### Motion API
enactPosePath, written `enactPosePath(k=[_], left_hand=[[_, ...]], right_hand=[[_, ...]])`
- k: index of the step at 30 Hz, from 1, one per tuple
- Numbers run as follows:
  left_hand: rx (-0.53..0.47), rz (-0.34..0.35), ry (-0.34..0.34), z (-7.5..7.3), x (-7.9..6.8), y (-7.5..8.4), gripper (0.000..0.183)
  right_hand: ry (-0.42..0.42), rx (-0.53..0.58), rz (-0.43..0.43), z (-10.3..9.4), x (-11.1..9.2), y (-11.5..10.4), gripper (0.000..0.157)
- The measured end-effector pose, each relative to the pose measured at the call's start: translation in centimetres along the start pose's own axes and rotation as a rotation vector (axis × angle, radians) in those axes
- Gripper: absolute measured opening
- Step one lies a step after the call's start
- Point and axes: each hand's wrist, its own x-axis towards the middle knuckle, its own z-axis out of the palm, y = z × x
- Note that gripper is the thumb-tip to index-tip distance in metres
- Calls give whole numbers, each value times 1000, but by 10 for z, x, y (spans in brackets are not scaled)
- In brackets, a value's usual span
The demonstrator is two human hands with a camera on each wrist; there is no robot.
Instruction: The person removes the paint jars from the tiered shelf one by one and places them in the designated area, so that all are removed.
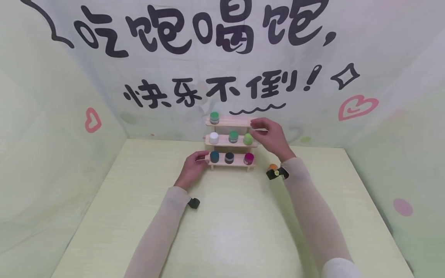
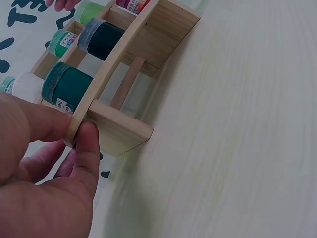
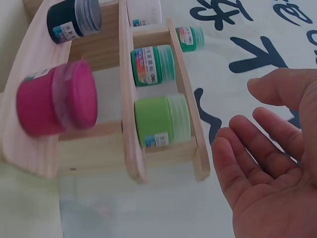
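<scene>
A three-tier wooden display rack [image 1: 233, 121] stands at the back of the table. My left hand [image 1: 193, 168] pinches the left end of its bottom shelf between thumb and fingers, beside a teal paint jar [image 2: 72, 88]. On that shelf are also a black jar [image 1: 229, 157] and a magenta jar [image 3: 57, 101]. The middle shelf bears a white jar [image 1: 213, 138], a green jar [image 3: 152, 65] and a light green jar [image 3: 161, 121]. One green jar [image 1: 214, 117] sits at the top shelf's left. My right hand [image 1: 272, 137], holding nothing, is by that shelf's right end, fingers loosely bent.
An orange jar [image 1: 272, 167] lies on the table [image 1: 243, 216] right of the rack, partly hidden by the black wrist camera [image 1: 277, 173]. A printed cloth [image 1: 167, 123] with black lettering hangs close behind the rack. Similar cloth walls rise at both sides.
</scene>
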Motion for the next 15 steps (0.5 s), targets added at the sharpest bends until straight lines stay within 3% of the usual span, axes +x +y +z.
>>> enactPosePath(k=[6, 15], left_hand=[[-3, -1, 6, 0, 0, 1, 34], [6, 16, -2, -1, 1, -2, 36]], right_hand=[[-22, -7, -24, 15, 22, -10, 35], [-97, -65, 19, 42, 49, -22, 39]])
